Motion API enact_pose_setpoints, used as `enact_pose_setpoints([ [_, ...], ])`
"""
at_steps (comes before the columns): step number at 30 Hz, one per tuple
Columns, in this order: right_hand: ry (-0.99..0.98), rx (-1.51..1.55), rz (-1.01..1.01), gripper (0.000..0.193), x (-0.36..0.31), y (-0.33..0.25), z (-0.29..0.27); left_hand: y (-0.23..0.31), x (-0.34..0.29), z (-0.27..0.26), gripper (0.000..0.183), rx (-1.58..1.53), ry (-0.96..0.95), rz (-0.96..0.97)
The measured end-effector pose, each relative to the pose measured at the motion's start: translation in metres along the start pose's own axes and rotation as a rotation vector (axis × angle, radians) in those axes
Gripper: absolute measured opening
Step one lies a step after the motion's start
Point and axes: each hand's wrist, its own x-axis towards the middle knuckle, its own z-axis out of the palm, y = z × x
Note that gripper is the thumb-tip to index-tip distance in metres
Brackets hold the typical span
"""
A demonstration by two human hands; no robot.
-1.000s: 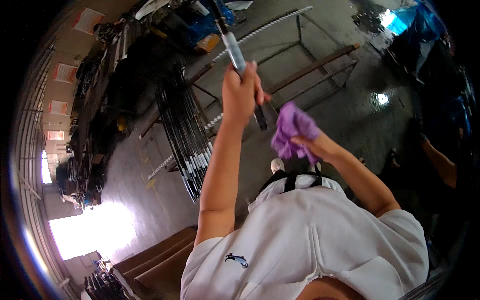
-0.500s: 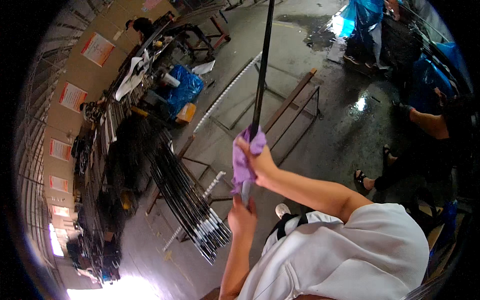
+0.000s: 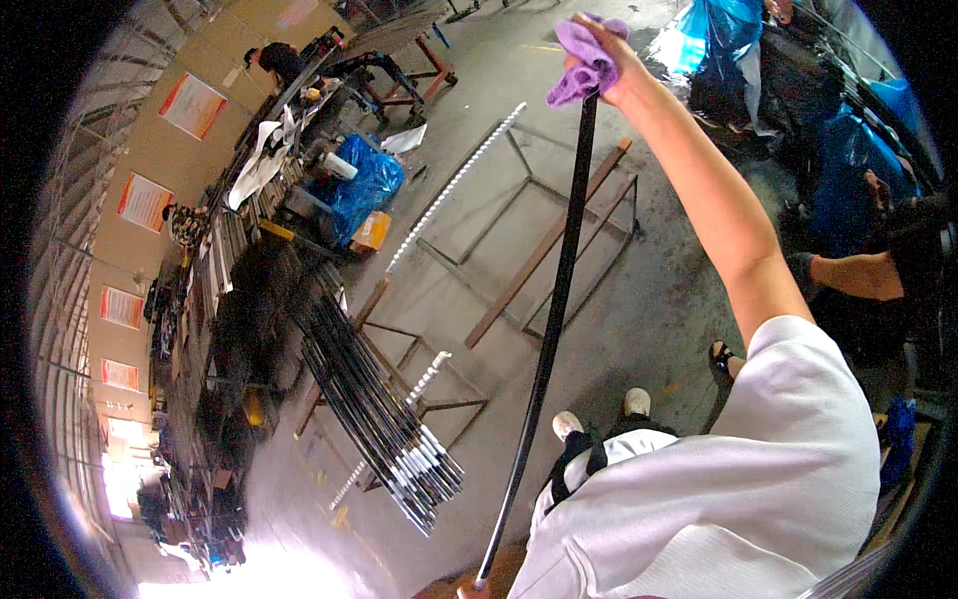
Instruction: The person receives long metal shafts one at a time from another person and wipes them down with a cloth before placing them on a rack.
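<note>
A long black pole (image 3: pixel 564 260) slants from the lower edge up to the top middle of the head view. High up on it, my right hand (image 3: pixel 623 75) is closed round a purple cloth (image 3: pixel 581 66) wrapped against the pole, my arm stretched far out. The cloth hides the pole's far part. At the bottom edge, my left hand (image 3: pixel 474 589) grips the pole near its pale lower end; most of that hand is cut off by the picture's rim. To the left lies a bundle of similar black poles (image 3: pixel 359 399) with whitish ends, resting on a metal rack.
Metal floor frames (image 3: pixel 482 233) stand ahead, one bar (image 3: pixel 449 200) wound in white. A blue plastic bag (image 3: pixel 364 178) and an orange-yellow box (image 3: pixel 371 232) lie at far left. A co-worker's arm (image 3: pixel 856 277) shows at right. Another person (image 3: pixel 279 62) bends over a bench far left.
My right hand has slid the purple cloth far up and away along the pole. My left hand, with the pole's lower end, has dropped toward the bottom edge. The hands are now wide apart.
</note>
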Motion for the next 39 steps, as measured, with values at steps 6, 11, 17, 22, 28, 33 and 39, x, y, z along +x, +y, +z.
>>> enact_pose_setpoints([
  [6, -0.019, 0.200, 0.154, 0.028, -0.041, 0.101, -0.022, 0.001, 0.002, 0.010, 0.030, -0.046, -0.077, -0.045],
  [11, -0.216, 0.125, 0.067, 0.015, -0.042, 0.080, 0.004, -0.016, -0.012, -0.013, 0.025, -0.057, -0.065, -0.082],
  [17, 0.239, -0.205, -0.238, 0.022, -0.045, 0.033, 0.131, 0.009, -0.010, -0.039, 0.020, -0.190, -0.157, -0.216],
  [22, -0.104, 0.042, 0.136, 0.027, -0.057, 0.092, 0.117, 0.130, 0.065, -0.014, 0.033, -0.423, -0.179, 0.000],
  [28, -0.384, -0.002, 0.371, 0.017, -0.164, 0.216, 0.102, 0.297, 0.111, -0.032, 0.020, -0.642, -0.199, 0.120],
  [33, -0.187, -0.259, 0.280, 0.030, -0.268, 0.298, 0.092, 0.326, 0.140, -0.010, 0.018, -0.903, 0.160, 0.544],
  [39, 0.166, -0.262, 0.303, 0.017, -0.244, 0.297, 0.072, 0.296, 0.116, -0.034, 0.022, -0.348, -0.052, 0.035],
])
